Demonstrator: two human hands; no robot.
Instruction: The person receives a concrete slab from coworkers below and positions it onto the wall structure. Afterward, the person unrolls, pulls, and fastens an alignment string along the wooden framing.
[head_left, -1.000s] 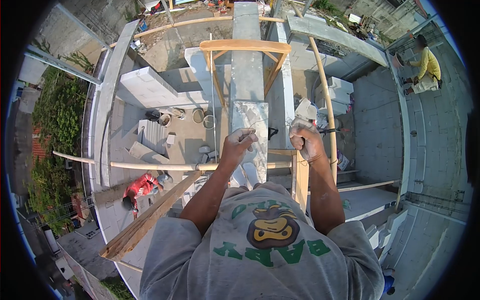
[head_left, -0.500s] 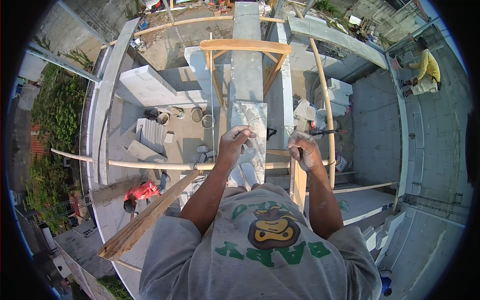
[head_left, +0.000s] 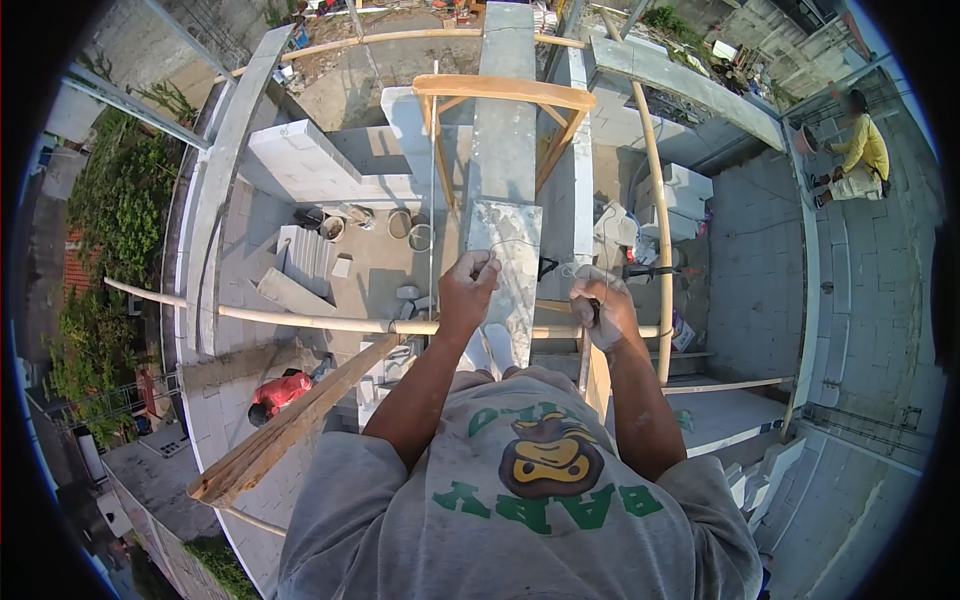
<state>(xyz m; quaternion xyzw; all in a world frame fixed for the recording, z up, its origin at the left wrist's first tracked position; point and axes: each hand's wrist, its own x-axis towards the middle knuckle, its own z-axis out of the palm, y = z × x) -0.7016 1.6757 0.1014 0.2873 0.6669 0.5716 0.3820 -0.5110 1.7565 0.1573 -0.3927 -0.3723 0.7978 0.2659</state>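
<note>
My left hand (head_left: pixel 467 290) is closed in a pinch in front of my chest, above the narrow grey plank (head_left: pixel 505 235). To its right my right hand (head_left: pixel 606 306) is curled closed at about the same height. A thin wire or string (head_left: pixel 568 270) shows beside the right fingertips, and a faint line of it runs over the plank between the hands. What the left fingers hold is too small to make out. Both hands are dusty and apart from each other.
A wooden trestle frame (head_left: pixel 505 90) stands over the plank ahead. Bamboo poles (head_left: pixel 300 319) cross below. Far down are buckets (head_left: pixel 399 223) and white blocks (head_left: pixel 685 190). A person in yellow (head_left: pixel 862 150) sits at the right; a person in red (head_left: pixel 283 392) bends at the lower left.
The view has shifted slightly. My right hand has turned a little, with the wire now showing at its fingertips. The person in red has bent lower.
</note>
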